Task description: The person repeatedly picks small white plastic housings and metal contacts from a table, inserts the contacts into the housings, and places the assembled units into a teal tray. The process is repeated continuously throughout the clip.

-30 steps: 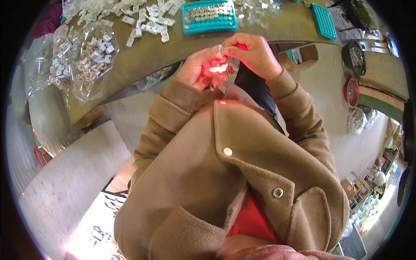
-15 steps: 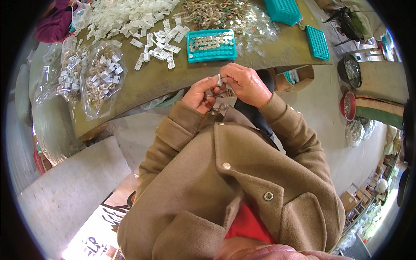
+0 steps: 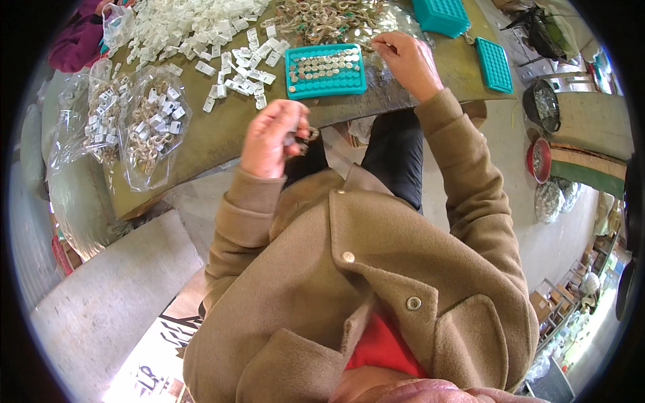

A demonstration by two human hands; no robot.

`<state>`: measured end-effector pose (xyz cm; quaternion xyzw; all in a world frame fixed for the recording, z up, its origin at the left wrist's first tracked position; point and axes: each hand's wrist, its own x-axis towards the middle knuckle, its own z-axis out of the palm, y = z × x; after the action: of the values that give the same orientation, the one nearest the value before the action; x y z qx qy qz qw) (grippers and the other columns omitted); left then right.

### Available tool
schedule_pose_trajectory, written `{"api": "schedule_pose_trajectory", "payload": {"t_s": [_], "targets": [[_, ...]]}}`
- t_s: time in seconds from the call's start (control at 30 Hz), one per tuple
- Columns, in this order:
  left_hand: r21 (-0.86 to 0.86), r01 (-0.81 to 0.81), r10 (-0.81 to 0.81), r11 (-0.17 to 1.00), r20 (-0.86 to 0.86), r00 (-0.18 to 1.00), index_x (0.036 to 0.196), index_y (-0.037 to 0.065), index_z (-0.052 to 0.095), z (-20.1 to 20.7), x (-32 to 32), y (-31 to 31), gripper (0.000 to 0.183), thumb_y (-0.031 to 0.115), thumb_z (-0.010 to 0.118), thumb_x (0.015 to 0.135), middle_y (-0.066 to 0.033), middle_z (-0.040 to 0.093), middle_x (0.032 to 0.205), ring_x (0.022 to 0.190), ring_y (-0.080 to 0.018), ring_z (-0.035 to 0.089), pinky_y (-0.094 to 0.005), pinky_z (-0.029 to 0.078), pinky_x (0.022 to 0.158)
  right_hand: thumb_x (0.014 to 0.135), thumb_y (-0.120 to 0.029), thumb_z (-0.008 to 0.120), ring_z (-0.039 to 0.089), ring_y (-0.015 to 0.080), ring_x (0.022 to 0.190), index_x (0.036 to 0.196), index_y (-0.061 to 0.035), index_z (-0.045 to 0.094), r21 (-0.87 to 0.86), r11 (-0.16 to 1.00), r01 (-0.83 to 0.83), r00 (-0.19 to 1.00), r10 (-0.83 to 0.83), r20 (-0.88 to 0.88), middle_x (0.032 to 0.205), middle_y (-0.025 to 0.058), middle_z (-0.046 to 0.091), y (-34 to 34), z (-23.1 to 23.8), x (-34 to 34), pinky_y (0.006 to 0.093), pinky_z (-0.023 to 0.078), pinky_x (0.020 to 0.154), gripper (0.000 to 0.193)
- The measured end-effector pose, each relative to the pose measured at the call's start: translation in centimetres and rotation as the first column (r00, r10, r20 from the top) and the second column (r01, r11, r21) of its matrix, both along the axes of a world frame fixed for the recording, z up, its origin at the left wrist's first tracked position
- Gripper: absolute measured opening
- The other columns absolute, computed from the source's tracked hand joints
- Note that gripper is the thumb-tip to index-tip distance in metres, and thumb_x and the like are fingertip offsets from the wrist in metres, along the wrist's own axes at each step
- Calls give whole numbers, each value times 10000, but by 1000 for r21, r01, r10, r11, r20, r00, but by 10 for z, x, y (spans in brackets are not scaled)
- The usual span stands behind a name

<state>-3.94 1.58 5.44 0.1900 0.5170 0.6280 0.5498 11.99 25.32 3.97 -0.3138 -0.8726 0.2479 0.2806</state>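
Pale grey floor (image 3: 500, 185) stretches past a cluttered shelf (image 3: 559, 297) at right, bright light (image 3: 603, 295) beside it.

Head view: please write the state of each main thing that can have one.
Left hand, curled around small metallic pieces
Right hand, partly curled; grasp unclear
Teal tray of round pieces, partly filled
Teal trays at top right, stacked
Rightmost teal tray, lying flat
White plastic pieces, loosely piled
Clear plastic bags, filled
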Motion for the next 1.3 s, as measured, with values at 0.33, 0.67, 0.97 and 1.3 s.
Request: {"api": "schedule_pose_trajectory", "payload": {"t_s": [0.33,0.67,0.97,1.3], "targets": [[-16,-345,69,938,-971,230,1069,94,699,11,-189,-48,200,174,640,896,-13,647,898,776,-109,567,-254,449,683,809,-232,675,643,324,872,906,-63,711,-21,973,-230,912,223,344,873,126,682,61,-24,-40,408,497,771,198],[-44,-524,-173,851,-964,-201,1189,96,665,-18,-219,-65,351,248,648,873,-162,593,1283,1191,-324,549,-390,409,1023,786,-216,639,637,348,857,852,-89,706,-4,980,-197,967,195,163,859,134,679,59,-36,-36,436,503,758,158],[86,-338,268,937,-797,541,1154,8,671,4,-90,-26,297,192,656,921,-93,683,1138,1069,-147,607,-287,461,946,780,-202,622,617,348,912,818,-63,668,96,976,-195,939,157,306,906,140,652,56,-29,-39,431,493,786,151],[95,-2,49,995,-502,863,1042,-22,705,-19,10,11,190,103,617,930,-19,698,930,840,-54,593,-211,479,765,778,-214,626,632,340,884,889,-91,697,97,968,-230,958,207,197,878,122,673,56,-36,-40,437,499,774,180]]}}
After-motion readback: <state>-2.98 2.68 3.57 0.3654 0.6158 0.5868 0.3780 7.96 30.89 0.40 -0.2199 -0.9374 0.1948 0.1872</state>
